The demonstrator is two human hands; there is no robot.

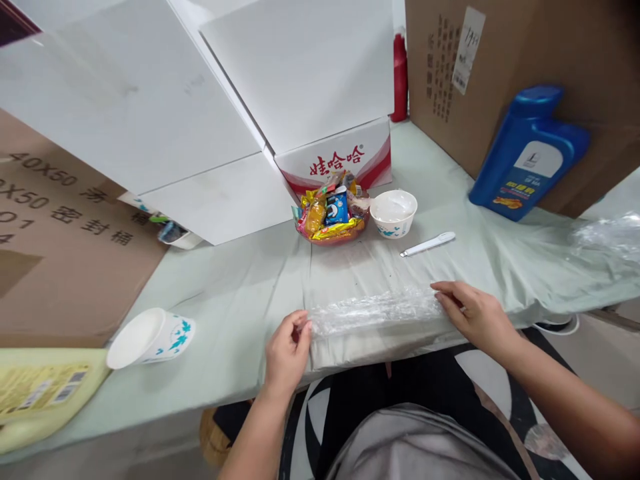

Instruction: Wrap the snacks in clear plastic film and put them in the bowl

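Observation:
A long, crumpled strip of clear plastic film (373, 313) lies along the table's front edge. My left hand (287, 350) pinches its left end between thumb and fingers. At the opposite end, my right hand (473, 313) grips the film with thumb and forefinger, palm turned down. Beyond the strip rests a white utility knife (427, 245), apart from both hands. A white paper bowl with a leaf print (393, 227) stands behind it, beside a bowl heaped with wrapped snacks (333, 212).
White cartons (320, 73) stack up at the back. Brown boxes stand left (65, 253) and right (450, 87). A blue bottle (530, 157) leans right, near more crumpled clear plastic (607, 237). A paper cup (153, 339) lies tipped at left, touching a yellowish container (50, 393).

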